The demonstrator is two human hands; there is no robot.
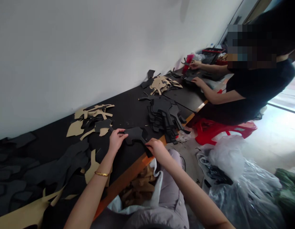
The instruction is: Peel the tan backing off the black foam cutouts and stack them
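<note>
Between my two hands is a flat black cut piece (133, 134), held just above the dark table near its front edge. My left hand (117, 139) pinches its left end between thumb and fingers. The narrow right end is gripped by my right hand (155, 147). Beyond my right hand lies a stack of similar black pieces (161, 111). Tan and black scraps (90, 119) lie beyond my left hand. At the far left, many black pieces (49, 167) are spread in a heap.
A person in dark clothes (257, 82) works at the table's right end. Another tan pile (160, 83) lies near the wall. Below the wooden table edge (124, 178) is an open bag of tan scraps (140, 187). Right of my legs are a red stool (207, 133) and plastic bags (240, 187).
</note>
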